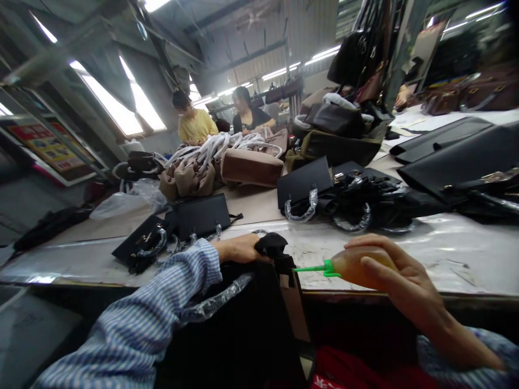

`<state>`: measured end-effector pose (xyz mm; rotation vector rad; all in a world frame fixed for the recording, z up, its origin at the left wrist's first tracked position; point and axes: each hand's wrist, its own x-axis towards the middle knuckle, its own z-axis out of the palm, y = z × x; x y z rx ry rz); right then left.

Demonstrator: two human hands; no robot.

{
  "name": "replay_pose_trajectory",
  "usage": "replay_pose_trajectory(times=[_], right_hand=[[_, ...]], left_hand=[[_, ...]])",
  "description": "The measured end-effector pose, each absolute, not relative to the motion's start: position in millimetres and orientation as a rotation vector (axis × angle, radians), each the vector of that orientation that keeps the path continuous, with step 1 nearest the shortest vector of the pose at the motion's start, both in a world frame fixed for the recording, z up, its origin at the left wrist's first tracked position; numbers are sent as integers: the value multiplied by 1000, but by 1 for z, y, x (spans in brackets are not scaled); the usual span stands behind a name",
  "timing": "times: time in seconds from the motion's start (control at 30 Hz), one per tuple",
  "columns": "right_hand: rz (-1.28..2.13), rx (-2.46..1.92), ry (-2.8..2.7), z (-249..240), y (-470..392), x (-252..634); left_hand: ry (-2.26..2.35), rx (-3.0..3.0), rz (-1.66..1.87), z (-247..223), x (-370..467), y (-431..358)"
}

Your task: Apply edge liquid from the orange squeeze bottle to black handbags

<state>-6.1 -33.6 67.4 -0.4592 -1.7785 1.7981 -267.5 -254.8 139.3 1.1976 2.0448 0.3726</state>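
My right hand is wrapped around a squeeze bottle of amber liquid, tilted on its side. Its thin green nozzle points left, with the tip at the edge of a black handbag. Gripping the top of that bag is my left hand, its fingertips partly hidden behind bunched black material. The bag is at the table's front edge, and a plastic-wrapped handle shows on its near side. A brown strip runs down the bag's right edge.
Black handbags lie just beyond my left arm, with more black bags to the right. Brown bags and dark bags are piled further back on the white table. Two people are behind the piles.
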Motion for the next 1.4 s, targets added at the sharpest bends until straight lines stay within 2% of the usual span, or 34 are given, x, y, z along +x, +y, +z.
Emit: replay_pose_trajectory(times=[0.1,0.23,0.9,1.4], right_hand=[[1645,-425,-1891,57,-27,-8],[1610,-393,-1955,43,-21,-12],[1459,-165,-2090,27,-16,-14],[1570,-175,-2149,21,-19,-3]], left_hand=[[1998,1201,334,123,-270,-241],[1973,1180,294,114,-274,-233],[2000,1114,167,117,-269,-223],[1988,1123,202,110,-274,-224]])
